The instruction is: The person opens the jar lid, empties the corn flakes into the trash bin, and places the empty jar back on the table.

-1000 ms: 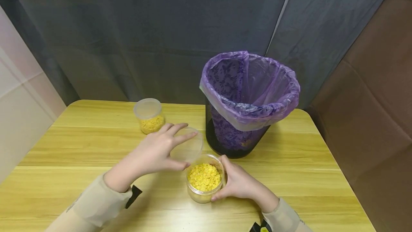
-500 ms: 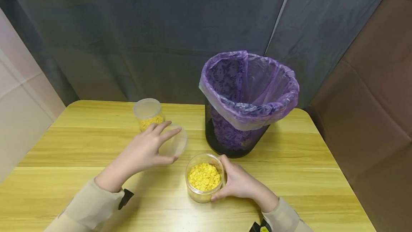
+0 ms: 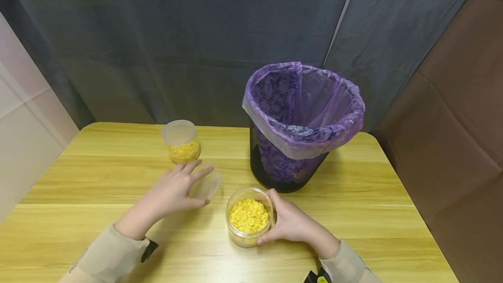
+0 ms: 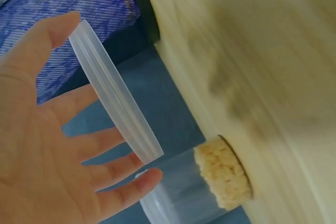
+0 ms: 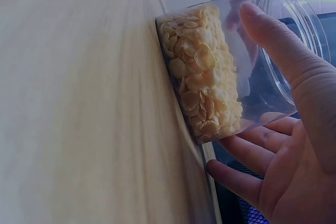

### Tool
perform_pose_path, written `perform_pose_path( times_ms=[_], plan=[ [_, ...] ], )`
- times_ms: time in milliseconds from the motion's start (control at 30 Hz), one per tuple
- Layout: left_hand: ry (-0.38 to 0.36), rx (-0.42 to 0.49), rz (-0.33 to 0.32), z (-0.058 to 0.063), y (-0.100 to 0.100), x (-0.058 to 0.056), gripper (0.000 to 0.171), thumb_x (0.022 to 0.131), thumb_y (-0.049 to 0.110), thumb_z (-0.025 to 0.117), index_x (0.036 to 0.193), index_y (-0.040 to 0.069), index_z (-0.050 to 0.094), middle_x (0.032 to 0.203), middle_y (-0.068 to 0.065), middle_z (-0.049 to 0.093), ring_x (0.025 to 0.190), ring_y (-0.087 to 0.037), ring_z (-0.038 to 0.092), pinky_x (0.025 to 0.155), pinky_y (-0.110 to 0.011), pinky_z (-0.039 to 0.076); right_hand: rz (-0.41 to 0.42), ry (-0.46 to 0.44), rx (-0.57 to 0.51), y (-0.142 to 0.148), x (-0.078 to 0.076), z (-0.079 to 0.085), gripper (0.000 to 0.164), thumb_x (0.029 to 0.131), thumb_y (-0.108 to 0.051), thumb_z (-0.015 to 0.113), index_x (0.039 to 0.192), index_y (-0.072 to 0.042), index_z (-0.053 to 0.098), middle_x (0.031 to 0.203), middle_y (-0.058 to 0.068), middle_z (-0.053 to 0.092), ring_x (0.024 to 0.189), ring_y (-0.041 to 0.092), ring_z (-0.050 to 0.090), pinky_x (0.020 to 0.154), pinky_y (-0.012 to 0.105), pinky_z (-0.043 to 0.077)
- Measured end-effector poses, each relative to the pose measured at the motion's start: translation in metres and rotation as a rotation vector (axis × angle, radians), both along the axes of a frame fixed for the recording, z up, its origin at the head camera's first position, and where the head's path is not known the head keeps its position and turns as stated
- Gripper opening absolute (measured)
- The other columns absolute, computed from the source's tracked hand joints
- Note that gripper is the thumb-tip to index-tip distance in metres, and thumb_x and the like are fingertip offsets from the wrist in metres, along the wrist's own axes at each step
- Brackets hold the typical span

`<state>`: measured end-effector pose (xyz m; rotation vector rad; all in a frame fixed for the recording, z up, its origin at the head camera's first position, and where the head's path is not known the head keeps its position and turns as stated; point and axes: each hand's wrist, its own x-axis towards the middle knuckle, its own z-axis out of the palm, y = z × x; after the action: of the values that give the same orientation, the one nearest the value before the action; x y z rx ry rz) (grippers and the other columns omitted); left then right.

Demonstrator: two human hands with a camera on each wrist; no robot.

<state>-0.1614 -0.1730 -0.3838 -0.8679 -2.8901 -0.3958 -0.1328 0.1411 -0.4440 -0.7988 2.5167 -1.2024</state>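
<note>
Dark grey cloth (image 3: 188, 47) is hanging behind a wood-grained table (image 3: 353, 230), with brown fabric (image 3: 452, 121) rising on the right. Small dark marks are showing on the left sleeve (image 3: 110, 252) and right sleeve (image 3: 342, 263), too small to read; a purple liner (image 3: 304, 139), draping over the black mesh bin (image 3: 280, 185), is carrying a darker printed pattern. Just in front of that bin, an uncovered clear jar (image 3: 244, 241) of yellow flakes (image 3: 249, 216) is standing upright on the tabletop. The right hand (image 3: 288, 219) is gripping its side, thumb and fingers curving widely round the wall. To its left, the left hand (image 3: 170, 191) is holding a translucent lid (image 3: 206, 182), thumb and fingers spreading broadly across it. Near that hand a second jar (image 3: 181, 141), also holding flakes, is standing towards the back edge. From the left wrist, the lid is appearing edge-on, its rim sitting clear of the wood, which the head view is leaving uncertain. From the right wrist, flakes are filling only the lower part of the jar, clear wall showing above them.
</note>
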Motion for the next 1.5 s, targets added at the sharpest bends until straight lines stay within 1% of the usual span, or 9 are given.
perform_pose_path(
  times_ms=[233,400,633,900,1200,1367,1500],
  plan=[
    [-0.049,-0.002,0.005,-0.013,-0.003,0.0,0.075,0.075,0.044,0.077,0.138,0.012,0.052,0.14,-0.027,0.042,0.118,-0.053,0.044,0.088,-0.067,0.038,0.005,-0.006,-0.003,0.0,0.0,-0.001,0.096,0.054,-0.049,0.09,0.127,-0.016,0.038,0.125,0.003,0.054,0.117,0.016,0.051,0.099,0.038,0.04],
    [-0.082,-0.008,0.007,-0.018,-0.003,0.001,0.077,0.074,0.044,0.078,0.139,0.012,0.051,0.139,-0.027,0.043,0.116,-0.052,0.045,0.088,-0.068,0.038,0.004,-0.003,-0.006,0.001,-0.001,-0.002,0.096,0.054,-0.05,0.09,0.127,-0.015,0.038,0.125,0.002,0.054,0.116,0.015,0.051,0.099,0.038,0.041],
    [-0.121,-0.034,0.013,-0.027,-0.004,0.0,0.08,0.072,0.045,0.079,0.139,0.013,0.05,0.14,-0.026,0.042,0.117,-0.05,0.045,0.088,-0.067,0.038,-0.001,-0.001,-0.014,0.001,0.0,-0.002,0.096,0.054,-0.049,0.09,0.127,-0.015,0.039,0.124,0.001,0.054,0.116,0.016,0.051,0.099,0.039,0.041],
    [-0.144,-0.049,0.015,-0.033,-0.003,0.0,0.083,0.069,0.047,0.081,0.138,0.012,0.052,0.139,-0.028,0.042,0.116,-0.051,0.046,0.089,-0.068,0.037,-0.005,0.005,-0.007,0.0,0.0,-0.003,0.097,0.054,-0.05,0.09,0.128,-0.016,0.038,0.125,0.002,0.054,0.116,0.016,0.051,0.099,0.04,0.041],
    [-0.164,-0.066,0.012,-0.037,-0.002,0.002,0.08,0.069,0.048,0.081,0.135,0.011,0.054,0.137,-0.027,0.045,0.114,-0.05,0.047,0.086,-0.066,0.041,-0.009,0.018,0.003,0.0,0.0,-0.003,0.104,0.053,-0.052,0.09,0.135,-0.018,0.036,0.129,0.002,0.054,0.119,0.018,0.05,0.1,0.043,0.039],
    [-0.169,-0.064,0.011,-0.038,-0.002,0.001,0.08,0.069,0.047,0.081,0.135,0.011,0.054,0.137,-0.027,0.044,0.115,-0.05,0.046,0.086,-0.066,0.04,0.009,0.037,-0.001,-0.001,-0.001,-0.004,0.113,0.054,-0.049,0.09,0.146,-0.025,0.03,0.138,0.0,0.049,0.127,0.02,0.044,0.105,0.045,0.033],
    [-0.176,-0.06,0.008,-0.038,-0.002,0.001,0.081,0.069,0.046,0.081,0.135,0.01,0.054,0.138,-0.027,0.043,0.116,-0.051,0.045,0.086,-0.067,0.04,0.016,0.041,-0.005,-0.001,-0.002,-0.002,0.113,0.054,-0.047,0.091,0.148,-0.025,0.031,0.141,-0.004,0.046,0.129,0.017,0.04,0.107,0.042,0.031]
  ],
)
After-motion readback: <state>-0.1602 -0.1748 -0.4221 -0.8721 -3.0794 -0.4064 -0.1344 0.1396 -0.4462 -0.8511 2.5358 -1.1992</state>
